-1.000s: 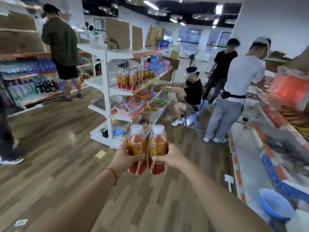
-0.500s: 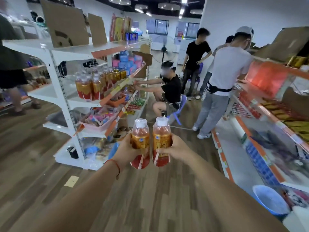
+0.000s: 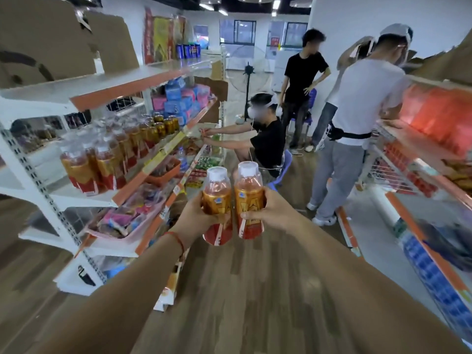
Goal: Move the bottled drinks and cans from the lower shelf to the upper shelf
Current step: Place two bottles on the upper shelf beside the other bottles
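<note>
Left grip (image 3: 201, 217) curled round left bottle (image 3: 216, 186) at label band, right grip (image 3: 265, 210) same on right bottle (image 3: 249, 191), both upright, side by side, mid-aisle near shelf (image 3: 143, 172) w/ matching bottles (image 3: 102, 162); prob full: some wt, stiff, slick film, so hold mid-body, not cap.

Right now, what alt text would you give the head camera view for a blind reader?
In a shop aisle, the left hand and right hand each grip a white-capped orange drink bottle, the left bottle and right bottle side by side. Matching bottles line a shelf on the left; ahead are a seated person and a standing person in white.
</note>
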A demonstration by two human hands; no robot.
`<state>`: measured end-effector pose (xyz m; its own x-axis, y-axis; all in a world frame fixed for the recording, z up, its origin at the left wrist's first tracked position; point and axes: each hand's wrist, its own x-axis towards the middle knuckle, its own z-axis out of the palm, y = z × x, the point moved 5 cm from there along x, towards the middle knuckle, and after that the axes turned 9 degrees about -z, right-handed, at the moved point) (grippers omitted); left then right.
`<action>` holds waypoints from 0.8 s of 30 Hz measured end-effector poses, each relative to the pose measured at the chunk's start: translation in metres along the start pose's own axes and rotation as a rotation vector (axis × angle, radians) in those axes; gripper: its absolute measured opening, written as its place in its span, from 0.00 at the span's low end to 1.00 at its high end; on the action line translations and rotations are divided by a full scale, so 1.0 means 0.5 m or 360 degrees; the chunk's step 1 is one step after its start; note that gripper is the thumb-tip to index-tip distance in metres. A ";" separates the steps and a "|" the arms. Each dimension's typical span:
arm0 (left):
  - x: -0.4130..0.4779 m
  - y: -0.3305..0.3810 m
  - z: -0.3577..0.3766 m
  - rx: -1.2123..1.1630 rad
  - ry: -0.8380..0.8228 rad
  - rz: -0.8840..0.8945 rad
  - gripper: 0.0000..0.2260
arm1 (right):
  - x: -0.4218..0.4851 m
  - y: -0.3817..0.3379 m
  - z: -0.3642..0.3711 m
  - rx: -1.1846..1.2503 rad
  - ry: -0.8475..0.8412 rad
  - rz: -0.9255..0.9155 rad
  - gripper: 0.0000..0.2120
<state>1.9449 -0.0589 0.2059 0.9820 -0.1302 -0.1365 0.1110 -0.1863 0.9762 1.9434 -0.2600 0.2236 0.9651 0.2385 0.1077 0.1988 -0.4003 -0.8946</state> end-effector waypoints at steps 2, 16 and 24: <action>0.077 0.027 -0.012 0.0000 0.0008 0.0026 0.29 | 0.082 0.002 -0.019 0.0001 -0.0018 -0.0015 0.31; 0.584 0.407 -0.316 -0.0137 0.0091 0.0363 0.26 | 0.759 -0.234 -0.149 -0.0019 0.0023 -0.0533 0.22; 0.668 0.611 -0.550 -0.0006 0.0450 0.0477 0.19 | 1.072 -0.439 -0.105 0.0084 -0.0043 -0.0947 0.17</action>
<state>2.3487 0.1087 0.5052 0.9741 0.0949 0.2053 -0.1865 -0.1771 0.9664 2.4262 -0.0909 0.5006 0.6859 0.4307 0.5866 0.6944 -0.1465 -0.7045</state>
